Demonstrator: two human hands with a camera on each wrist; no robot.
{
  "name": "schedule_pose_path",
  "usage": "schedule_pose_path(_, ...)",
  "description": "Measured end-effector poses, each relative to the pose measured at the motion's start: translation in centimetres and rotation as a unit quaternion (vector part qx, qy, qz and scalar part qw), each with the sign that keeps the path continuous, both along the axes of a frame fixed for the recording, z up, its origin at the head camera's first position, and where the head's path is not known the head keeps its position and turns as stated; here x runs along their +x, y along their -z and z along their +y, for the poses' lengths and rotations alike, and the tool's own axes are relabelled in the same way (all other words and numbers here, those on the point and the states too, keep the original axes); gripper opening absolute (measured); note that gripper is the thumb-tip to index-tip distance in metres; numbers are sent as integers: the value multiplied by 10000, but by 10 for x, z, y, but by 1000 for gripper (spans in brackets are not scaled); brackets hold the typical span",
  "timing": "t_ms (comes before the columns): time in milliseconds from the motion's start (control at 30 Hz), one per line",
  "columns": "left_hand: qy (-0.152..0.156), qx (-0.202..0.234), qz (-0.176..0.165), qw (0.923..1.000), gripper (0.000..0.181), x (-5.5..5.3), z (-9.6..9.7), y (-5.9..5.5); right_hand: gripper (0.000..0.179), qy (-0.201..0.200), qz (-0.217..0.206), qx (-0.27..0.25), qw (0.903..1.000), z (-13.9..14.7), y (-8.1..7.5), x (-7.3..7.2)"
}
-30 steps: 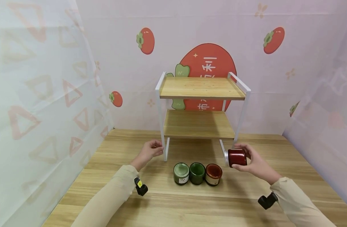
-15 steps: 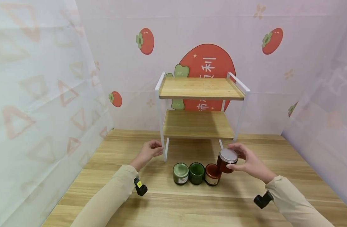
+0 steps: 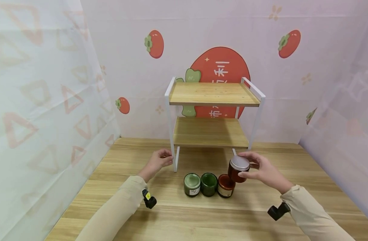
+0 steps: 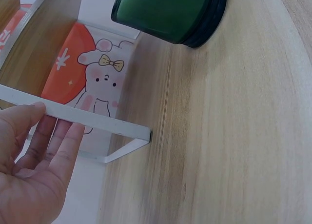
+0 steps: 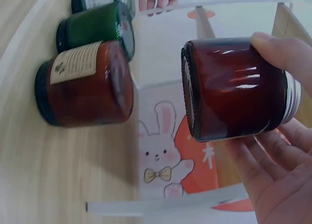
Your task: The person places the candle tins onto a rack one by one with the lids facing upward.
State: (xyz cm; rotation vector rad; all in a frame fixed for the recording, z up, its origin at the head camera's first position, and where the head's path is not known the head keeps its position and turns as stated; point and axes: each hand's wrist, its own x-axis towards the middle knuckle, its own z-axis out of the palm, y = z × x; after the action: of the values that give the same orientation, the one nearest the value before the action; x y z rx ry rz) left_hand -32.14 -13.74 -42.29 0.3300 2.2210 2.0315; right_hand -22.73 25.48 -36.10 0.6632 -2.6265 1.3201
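My right hand (image 3: 260,171) grips a dark red glass jar (image 5: 234,87) with a silver lid (image 3: 240,163) facing up. The jar hangs above the table, just behind and right of an amber-red jar (image 3: 226,185), apart from it in the right wrist view. My left hand (image 3: 157,163) pinches the white left front leg (image 4: 97,117) of a two-tier shelf between thumb and fingers. Left of the amber jar, a dark green jar (image 3: 209,184) and a pale green jar (image 3: 192,184) complete a row. These three stand with concave glass ends up and dark ends on the table.
The shelf has a wooden top board (image 3: 214,93) and a lower board (image 3: 211,132) within a white frame. It stands on the wooden table (image 3: 184,221) behind the row. Patterned curtains (image 3: 132,67) enclose the back and both sides.
The dark red jar has turned from lying sideways, lid to the left, to lid up. My right hand has carried it left toward the row. My left hand has stayed in place.
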Motion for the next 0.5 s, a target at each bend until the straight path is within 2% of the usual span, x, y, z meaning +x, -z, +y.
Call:
schedule_pose_path(333,25,22,28,10000,18,-1,0,2,60,-128,-330,-445,9984,-14,-21,8)
schedule_pose_path(500,31,-9,43,10000,18,-1,0,2,61,-208,-390,-550,9975,-22,-36,10)
